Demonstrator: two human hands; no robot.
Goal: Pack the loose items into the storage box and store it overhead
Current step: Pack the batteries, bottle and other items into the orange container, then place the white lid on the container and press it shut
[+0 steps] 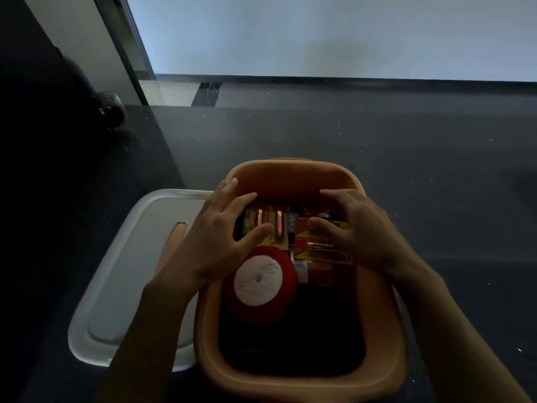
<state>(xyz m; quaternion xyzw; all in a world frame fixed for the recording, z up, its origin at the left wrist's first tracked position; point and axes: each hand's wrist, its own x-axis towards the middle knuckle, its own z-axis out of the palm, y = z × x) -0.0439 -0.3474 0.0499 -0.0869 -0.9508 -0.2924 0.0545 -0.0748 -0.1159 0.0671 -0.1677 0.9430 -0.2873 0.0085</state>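
While both hands are down inside the orange storage box (305, 383), I'd say the packing step is near its end and the contents are being settled. The box sits open on the dark speckled floor (406, 170), a little short of the wall. Its white lid (130, 271) lies flat just to its left, touching or nearly touching it.

The left hand (220, 237) is spread wide. Its fingers reach over the far left corner of the box and its thumb lies on a row of yellow-and-red blister packs (276, 225), pressing rather than gripping. The right hand (357, 231) is arched over the battery packs (319, 245) on the far right, thumb on top of the card. Whether it pinches the card or only pushes it down, I cannot tell.

A red roll (258, 280) with a white end stands just near of the left hand's thumb, beside a red-and-white packet (316, 270). The near half of the box is too dark to read.

No loose items show on the floor around the box. So the next move, as I judge it, is to take the hands out and bring the lid across from the left. It must seat squarely on the rim, which calls for everything lying below the rim line. The roll looks like the tallest piece and the likeliest to foul the lid. After that comes a two-handed lift overhead.
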